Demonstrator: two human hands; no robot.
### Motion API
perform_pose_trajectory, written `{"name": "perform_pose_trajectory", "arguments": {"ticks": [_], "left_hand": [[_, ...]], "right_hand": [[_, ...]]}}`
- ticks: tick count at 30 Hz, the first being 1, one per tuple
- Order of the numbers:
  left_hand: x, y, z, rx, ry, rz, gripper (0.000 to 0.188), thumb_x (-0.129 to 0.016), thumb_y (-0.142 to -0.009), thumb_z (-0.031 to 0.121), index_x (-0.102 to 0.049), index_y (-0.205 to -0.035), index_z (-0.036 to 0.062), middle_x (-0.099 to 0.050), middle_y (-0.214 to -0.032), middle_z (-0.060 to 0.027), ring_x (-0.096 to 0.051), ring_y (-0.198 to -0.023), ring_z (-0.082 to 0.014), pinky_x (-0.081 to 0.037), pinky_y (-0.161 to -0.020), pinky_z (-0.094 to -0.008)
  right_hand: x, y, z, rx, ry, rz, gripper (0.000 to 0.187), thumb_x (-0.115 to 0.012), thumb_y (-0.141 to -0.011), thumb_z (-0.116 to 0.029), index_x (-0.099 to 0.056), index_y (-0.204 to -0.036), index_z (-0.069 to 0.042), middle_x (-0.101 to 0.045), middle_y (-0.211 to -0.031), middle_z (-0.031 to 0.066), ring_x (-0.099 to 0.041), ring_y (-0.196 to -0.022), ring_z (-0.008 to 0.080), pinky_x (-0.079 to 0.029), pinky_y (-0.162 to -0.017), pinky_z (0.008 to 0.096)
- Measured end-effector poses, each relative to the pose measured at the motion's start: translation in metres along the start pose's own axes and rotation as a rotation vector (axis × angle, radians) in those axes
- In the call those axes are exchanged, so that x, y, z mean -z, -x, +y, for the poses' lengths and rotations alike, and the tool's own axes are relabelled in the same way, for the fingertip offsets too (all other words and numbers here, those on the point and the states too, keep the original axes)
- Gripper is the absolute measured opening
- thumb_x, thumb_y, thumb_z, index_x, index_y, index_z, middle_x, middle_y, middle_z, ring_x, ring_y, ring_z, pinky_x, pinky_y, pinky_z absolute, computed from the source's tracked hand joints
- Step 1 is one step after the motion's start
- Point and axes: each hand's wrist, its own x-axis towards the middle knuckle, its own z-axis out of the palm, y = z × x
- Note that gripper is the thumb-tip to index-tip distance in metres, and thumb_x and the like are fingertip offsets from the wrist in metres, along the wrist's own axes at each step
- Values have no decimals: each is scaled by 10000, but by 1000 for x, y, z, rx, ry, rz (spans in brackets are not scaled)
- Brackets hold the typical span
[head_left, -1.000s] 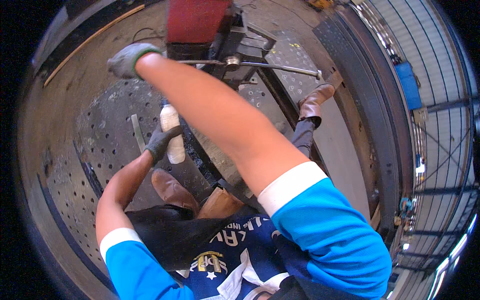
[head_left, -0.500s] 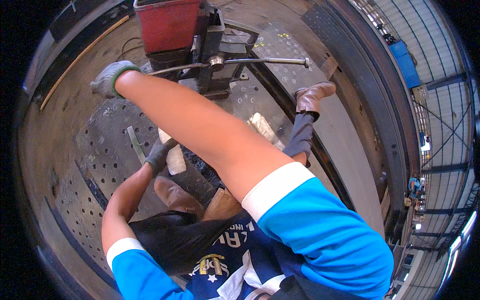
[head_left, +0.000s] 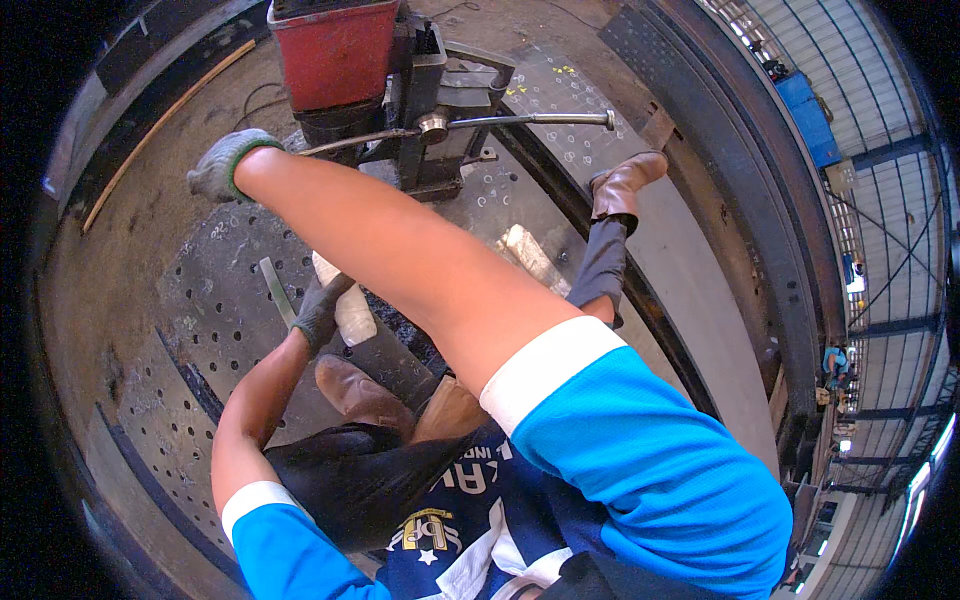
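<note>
Holey plate [head_left: 225, 350], left grip [head_left: 322, 303] clamped on white roll [head_left: 355, 318], thin strip [head_left: 277, 290] just left, right grip [head_left: 220, 168] beyond, can't tell if together, red bin [head_left: 335, 62] to its right

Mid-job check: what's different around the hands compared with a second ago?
The view shifted: the red tapered bin shows lower and farther left. The bare right forearm now hides the dark end of the white bottle-shaped object; a whitish elongated piece has appeared to the arm's right. Nothing was visibly taken or let go. The grey-gloved left hand stays on the white object; the grey-gloved right hand stays outstretched.
</note>
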Motion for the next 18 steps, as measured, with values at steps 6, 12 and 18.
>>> {"name": "perform_pose_trajectory", "arguments": {"ticks": [6,12,18], "left_hand": [[5,-6,-12,21,-57,-49,718,-808,-884,276,-463,-1461,27,-631,-1318,-144,-665,-1129,-270,-571,-934,-426],[9,-5,-16,76,-198,-34,647,-779,-908,245,-480,-1435,18,-662,-1268,-141,-702,-1044,-280,-585,-901,-428],[-2,1,-10,29,-104,41,578,-727,-948,217,-487,-1433,15,-631,-1328,-151,-670,-1133,-279,-577,-911,-417]], "right_hand": [[0,3,0,-20,-27,5,553,-394,-1015,-475,-684,-1336,-130,-635,-1411,156,-592,-1315,349,-440,-1098,483],[-4,-1,-1,-32,-20,6,566,-400,-1018,-494,-683,-1342,-126,-638,-1414,143,-584,-1330,346,-438,-1105,482],[-18,-18,3,-19,-22,57,586,-432,-1001,-531,-684,-1343,-128,-648,-1401,142,-594,-1321,342,-443,-1101,475]]}}
